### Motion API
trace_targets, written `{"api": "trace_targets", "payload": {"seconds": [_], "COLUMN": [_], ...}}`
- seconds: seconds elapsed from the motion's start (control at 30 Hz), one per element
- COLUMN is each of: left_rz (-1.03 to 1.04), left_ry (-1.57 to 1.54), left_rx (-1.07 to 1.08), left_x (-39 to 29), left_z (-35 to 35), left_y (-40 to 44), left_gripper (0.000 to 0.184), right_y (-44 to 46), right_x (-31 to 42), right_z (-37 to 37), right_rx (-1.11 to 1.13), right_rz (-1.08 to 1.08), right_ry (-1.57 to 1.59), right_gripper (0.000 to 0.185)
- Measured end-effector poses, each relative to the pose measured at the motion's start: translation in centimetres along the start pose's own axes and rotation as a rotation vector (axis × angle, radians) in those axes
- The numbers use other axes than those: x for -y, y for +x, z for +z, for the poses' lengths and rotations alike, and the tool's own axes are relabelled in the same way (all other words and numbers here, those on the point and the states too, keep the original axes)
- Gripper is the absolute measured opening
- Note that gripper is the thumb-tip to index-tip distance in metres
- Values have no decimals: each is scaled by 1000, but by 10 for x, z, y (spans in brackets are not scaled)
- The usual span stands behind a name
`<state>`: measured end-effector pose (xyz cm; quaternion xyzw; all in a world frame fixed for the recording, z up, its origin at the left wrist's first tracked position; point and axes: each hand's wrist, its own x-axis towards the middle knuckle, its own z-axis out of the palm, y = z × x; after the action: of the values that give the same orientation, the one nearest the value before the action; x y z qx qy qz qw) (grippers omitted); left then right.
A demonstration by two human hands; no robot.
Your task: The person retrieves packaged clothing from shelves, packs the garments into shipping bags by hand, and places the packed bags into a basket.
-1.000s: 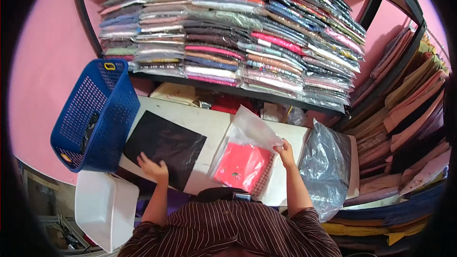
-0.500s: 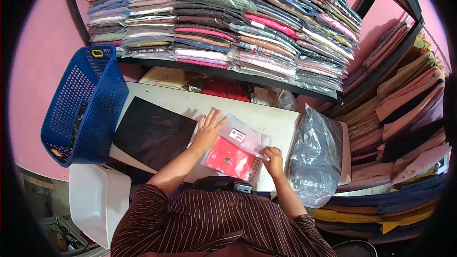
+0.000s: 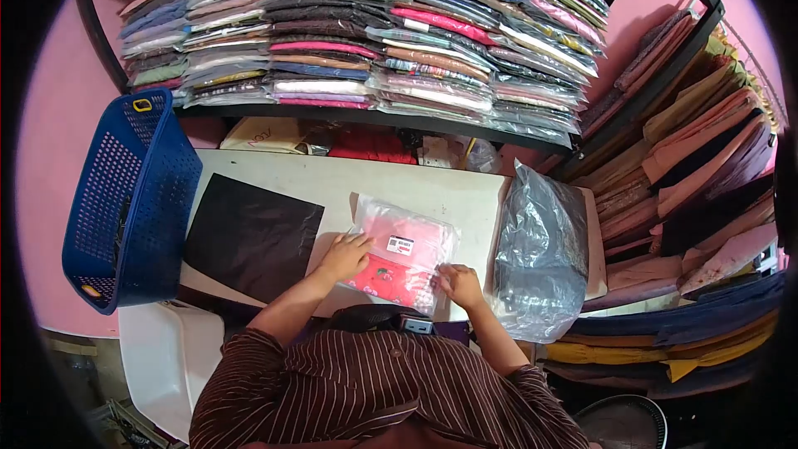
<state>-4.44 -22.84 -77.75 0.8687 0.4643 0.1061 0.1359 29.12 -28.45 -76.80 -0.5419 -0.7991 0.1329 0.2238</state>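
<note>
A clear plastic bag (image 3: 420, 231) with a folded pink-red flowered cloth (image 3: 397, 281) inside lies flat on the white table in front of me. A white label (image 3: 401, 244) shows near its middle. Against the bag's left edge rests my left hand (image 3: 347, 256), its fingers stretched over the plastic and open. At the lower right edge, my right hand (image 3: 460, 284) has its fingers curled closed on the plastic. To the left of the bag lies a flat black sheet (image 3: 252, 237), apart from both hands.
A blue perforated basket (image 3: 154, 224) stands at the left, above a white tub (image 3: 162, 366). A large grey plastic-wrapped package (image 3: 540, 254) lies on the right. Bagged garments (image 3: 332, 33) fill the shelf behind the table (image 3: 332, 168). Hanging clothes (image 3: 682, 175) line the right side.
My left hand has slid down from the bag's upper part to its left edge. Pink now shows above the label, where pale film was before. The whole view has shifted slightly.
</note>
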Motion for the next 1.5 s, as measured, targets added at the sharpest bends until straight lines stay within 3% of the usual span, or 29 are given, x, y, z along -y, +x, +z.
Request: {"api": "trace_targets", "payload": {"seconds": [0.03,0.1,0.13,0.2,0.23,0.3,0.33,0.4,0.43,0.6,0.73,0.8,0.87,0.97,1.07,1.13,1.2,1.27,1.3,1.37,1.43,1.5], "left_rz": [0,-45,-47,-65,-72,-59,-67,-24,-31,107,130,352,461,522,512,490,459,327,347,291,233,237], "left_ry": [3,-72,-71,-53,-53,71,70,111,112,126,246,351,222,127,107,59,14,57,-26,-122,-333,-337], "left_rx": [-1,97,97,248,244,336,336,309,308,169,251,132,154,-39,53,132,209,372,244,242,186,179], "left_x": [-3,-10,-16,-29,-31,-35,-38,-43,-41,-25,-24,-17,-24,-28,-33,-37,-43,-50,-50,-49,-55,-52], "left_z": [-3,-12,-22,-37,-36,-33,-35,-42,-39,-5,-21,-10,-11,18,5,-3,-9,-14,-15,-21,-35,-31], "left_y": [-4,-13,-15,-18,-18,-22,-23,-25,-27,-30,-17,-12,-8,-6,3,13,24,35,37,40,42,45], "left_gripper": [53,74,74,98,98,112,112,111,111,104,101,98,87,74,69,61,53,36,24,23,24,25], "right_y": [7,24,38,68,86,115,122,136,146,146,137,130,122,124,114,106,99,95,88,79,69,63], "right_x": [3,7,9,16,18,17,13,0,1,13,10,5,6,25,31,41,61,75,81,96,110,117], "right_z": [-6,-16,-14,-17,-16,-9,-3,14,13,-5,-5,1,3,-4,0,4,-3,-5,-8,-16,-23,-15], "right_rx": [87,218,218,67,68,77,81,273,480,605,708,722,506,567,481,420,272,336,394,514,493,461], "right_rz": [67,117,145,129,121,61,54,47,240,196,349,393,223,418,273,247,65,89,105,135,89,71], "right_ry": [-108,-325,-433,-378,-377,-248,-245,-252,-124,-153,-84,-98,-102,-92,-104,-117,-252,-257,-231,-170,-263,-398], "right_gripper": [21,30,30,39,39,77,77,99,106,109,113,114,103,88,74,81,77,86,93,111,113,117]}}
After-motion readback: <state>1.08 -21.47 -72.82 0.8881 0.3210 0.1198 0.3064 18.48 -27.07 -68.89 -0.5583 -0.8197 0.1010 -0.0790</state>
